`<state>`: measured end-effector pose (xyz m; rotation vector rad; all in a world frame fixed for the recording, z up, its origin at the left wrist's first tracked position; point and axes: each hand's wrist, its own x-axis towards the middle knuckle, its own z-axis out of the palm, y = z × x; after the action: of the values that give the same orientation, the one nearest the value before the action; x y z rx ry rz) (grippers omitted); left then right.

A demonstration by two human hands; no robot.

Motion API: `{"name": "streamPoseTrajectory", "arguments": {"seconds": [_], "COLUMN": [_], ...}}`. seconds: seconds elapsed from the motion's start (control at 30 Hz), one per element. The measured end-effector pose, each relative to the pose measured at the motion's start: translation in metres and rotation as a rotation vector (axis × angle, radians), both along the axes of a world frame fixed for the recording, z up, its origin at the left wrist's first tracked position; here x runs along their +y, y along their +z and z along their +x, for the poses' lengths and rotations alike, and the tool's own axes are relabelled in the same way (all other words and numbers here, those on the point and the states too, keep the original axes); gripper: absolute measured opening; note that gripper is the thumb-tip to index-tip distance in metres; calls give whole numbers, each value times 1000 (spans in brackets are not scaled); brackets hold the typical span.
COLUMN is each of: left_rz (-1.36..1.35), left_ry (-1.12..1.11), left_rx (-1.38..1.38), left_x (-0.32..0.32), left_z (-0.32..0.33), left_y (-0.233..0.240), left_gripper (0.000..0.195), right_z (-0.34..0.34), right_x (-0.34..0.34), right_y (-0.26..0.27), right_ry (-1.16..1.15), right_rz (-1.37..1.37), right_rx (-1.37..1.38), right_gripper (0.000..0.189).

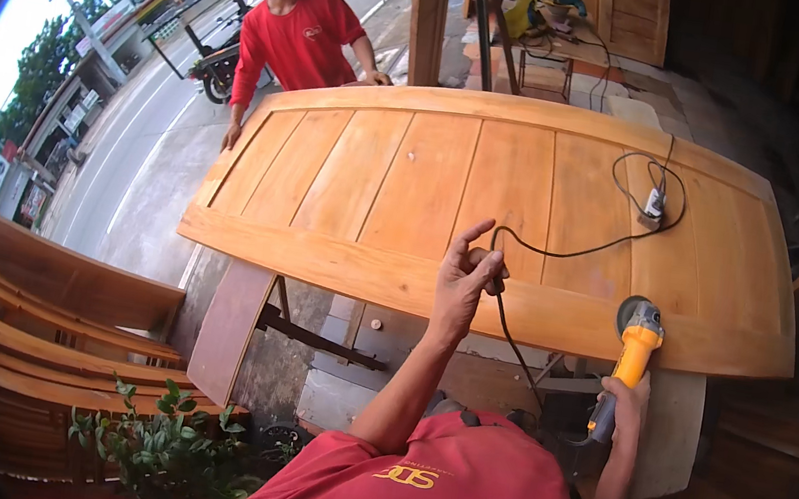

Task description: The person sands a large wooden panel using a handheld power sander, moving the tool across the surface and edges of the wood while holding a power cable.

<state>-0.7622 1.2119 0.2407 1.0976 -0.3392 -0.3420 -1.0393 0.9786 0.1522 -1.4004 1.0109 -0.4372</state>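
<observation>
My right hand (625,406) grips a yellow and grey angle grinder (633,356) by its body. The grinder's round disc (627,316) is at the near right edge of a panelled wooden door (424,177); whether it touches the wood I cannot tell. Raised over the near rail, my left hand (473,265) pinches a black power cord (573,256) between thumb and fingers, with the index finger pointing up. From there the cord runs across the door to a white plug and socket (653,205) lying on the right panels, and also hangs down towards me.
A person in a red shirt (298,39) stands at the far left corner with both hands at the door. A wooden post (427,18) rises behind it. Stacked wooden pieces (53,348) and a leafy plant (170,439) are at lower left. Tools lie on a back bench (578,42).
</observation>
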Motion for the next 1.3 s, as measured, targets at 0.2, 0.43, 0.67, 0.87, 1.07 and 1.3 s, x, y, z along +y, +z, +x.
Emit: {"name": "streamPoseTrajectory", "arguments": {"seconds": [0.2,0.43,0.67,0.87,1.07,1.3], "left_rz": [17,-14,121,232,251,201], "left_ry": [-94,-122,-147,-125,-63,-95], "left_rx": [-112,-158,-170,-203,-174,-73], "left_x": [28,71,113,109,105,88], "left_z": [23,54,76,69,47,22], "left_y": [-13,-21,24,16,5,-6], "left_gripper": [60,59,62,58,58,61], "right_z": [24,61,123,123,88,32], "right_x": [64,134,186,214,204,154], "right_y": [17,18,30,31,32,38], "right_ry": [111,211,433,601,591,432], "right_rz": [23,30,-49,-214,-173,-203], "right_rx": [65,16,148,370,408,393], "right_gripper": [61,61,65,69,69,66]}}
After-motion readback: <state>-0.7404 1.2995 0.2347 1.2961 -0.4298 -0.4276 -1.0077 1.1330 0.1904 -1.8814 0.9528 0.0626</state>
